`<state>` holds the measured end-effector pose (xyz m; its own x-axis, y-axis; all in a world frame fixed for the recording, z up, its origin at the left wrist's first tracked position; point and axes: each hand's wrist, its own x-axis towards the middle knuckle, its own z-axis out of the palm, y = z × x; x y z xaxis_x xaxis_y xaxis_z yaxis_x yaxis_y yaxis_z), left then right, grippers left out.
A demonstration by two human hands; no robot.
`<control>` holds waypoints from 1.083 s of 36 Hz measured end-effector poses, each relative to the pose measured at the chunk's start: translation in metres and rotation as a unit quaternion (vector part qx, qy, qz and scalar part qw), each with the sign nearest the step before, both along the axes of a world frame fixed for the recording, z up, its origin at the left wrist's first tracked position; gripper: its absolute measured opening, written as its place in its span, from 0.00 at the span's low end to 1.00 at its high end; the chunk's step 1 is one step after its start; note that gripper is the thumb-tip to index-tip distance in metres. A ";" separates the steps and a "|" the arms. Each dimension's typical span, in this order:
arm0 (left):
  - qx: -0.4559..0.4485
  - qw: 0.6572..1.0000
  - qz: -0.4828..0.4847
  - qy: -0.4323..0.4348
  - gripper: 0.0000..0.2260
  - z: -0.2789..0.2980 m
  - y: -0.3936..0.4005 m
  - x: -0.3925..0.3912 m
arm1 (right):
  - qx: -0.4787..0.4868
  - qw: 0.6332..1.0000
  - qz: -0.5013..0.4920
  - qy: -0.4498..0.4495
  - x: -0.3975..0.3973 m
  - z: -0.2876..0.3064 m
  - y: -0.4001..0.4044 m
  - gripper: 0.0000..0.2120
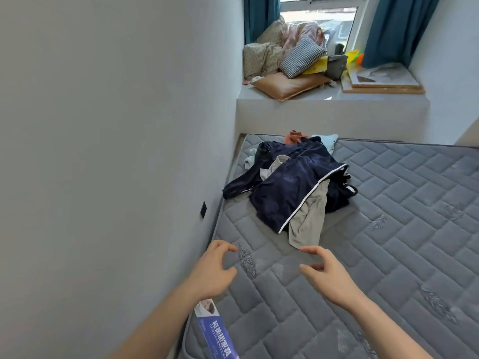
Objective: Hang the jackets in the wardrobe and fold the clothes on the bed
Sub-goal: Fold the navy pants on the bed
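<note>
Two bare hands are reaching over a grey quilted mattress [388,203]; the left hand [212,273] and right hand [329,275] are both hovering with fingers loosely spread, gripping nothing. One heap of clothes [290,185] is lying near the wall at the mattress's far end: a glossy navy jacket [287,193] with white piping is draping on top, one beige garment [308,224] is spilling forward, and others are mostly hiding beneath. A blue label [215,332] is sitting partly under the left forearm.
</note>
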<state>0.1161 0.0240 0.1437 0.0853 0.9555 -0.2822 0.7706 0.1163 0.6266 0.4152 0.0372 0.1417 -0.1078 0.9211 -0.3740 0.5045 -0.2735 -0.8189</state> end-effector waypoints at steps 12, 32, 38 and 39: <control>-0.080 0.995 -0.064 -0.019 0.19 -0.076 0.078 -0.063 | -0.023 0.997 -0.056 -0.049 -0.065 -0.031 0.027 0.17; -0.197 0.961 -0.115 0.158 0.27 -0.314 0.253 -0.050 | -0.108 0.983 -0.132 -0.072 -0.060 -0.273 0.190 0.24; -0.254 0.930 -0.140 0.225 0.36 -0.426 0.266 -0.052 | -0.109 0.985 -0.105 -0.082 -0.072 -0.369 0.240 0.29; -0.258 0.925 -0.145 0.239 0.39 -0.440 0.264 -0.052 | -0.105 0.985 -0.100 -0.089 -0.074 -0.382 0.248 0.30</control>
<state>0.0642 0.2879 -0.2966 0.0637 0.6394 -0.7662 0.9910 0.0502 0.1242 0.3411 0.2850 -0.2402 0.1522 0.8179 -0.5549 0.5540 -0.5355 -0.6374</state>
